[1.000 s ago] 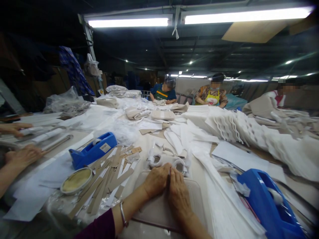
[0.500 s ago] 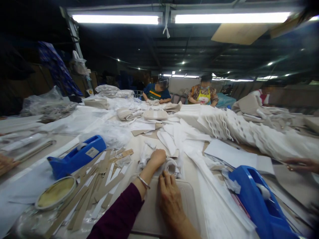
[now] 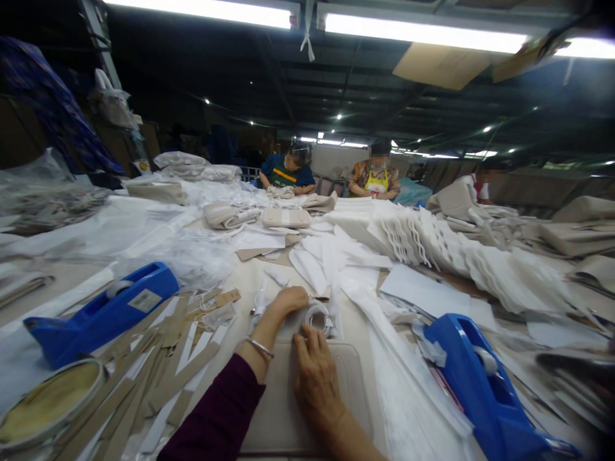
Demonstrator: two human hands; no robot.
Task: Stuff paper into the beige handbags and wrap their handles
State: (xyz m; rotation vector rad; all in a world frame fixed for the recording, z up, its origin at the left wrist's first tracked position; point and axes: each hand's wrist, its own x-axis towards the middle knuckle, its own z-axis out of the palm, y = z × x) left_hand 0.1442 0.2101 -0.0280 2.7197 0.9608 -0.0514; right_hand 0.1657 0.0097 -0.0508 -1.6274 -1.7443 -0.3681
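Observation:
A flat beige bag-like piece point(image 3: 269, 410) with rounded corners and a stitched edge lies in front of me. My right hand point(image 3: 317, 374) rests on it, fingers stretched forward and close together, their tips by a coiled strap point(image 3: 318, 315) in white wrapping. At the piece's far edge, left of the coil, my left hand point(image 3: 291, 299) is bent over with its fingers curled down. Whatever those fingers hold is hidden beneath the hand. A bracelet point(image 3: 259, 346) circles the left wrist below a dark purple sleeve. Another small wrapped bit point(image 3: 259, 304) lies left of the left hand.
Blue tape dispensers stand at left point(image 3: 106, 314) and right point(image 3: 480, 378). Cardboard strips point(image 3: 139, 378) and a round yellowish-topped container point(image 3: 50, 400) lie at left. White foam sheets point(image 3: 432, 246) are stacked at right. Several people point(image 3: 288, 173) work across the table.
The whole view has shifted, so most things sit further left in it. Both hands keep nearly the same place on the beige piece. The other people's hands at the sides have left view.

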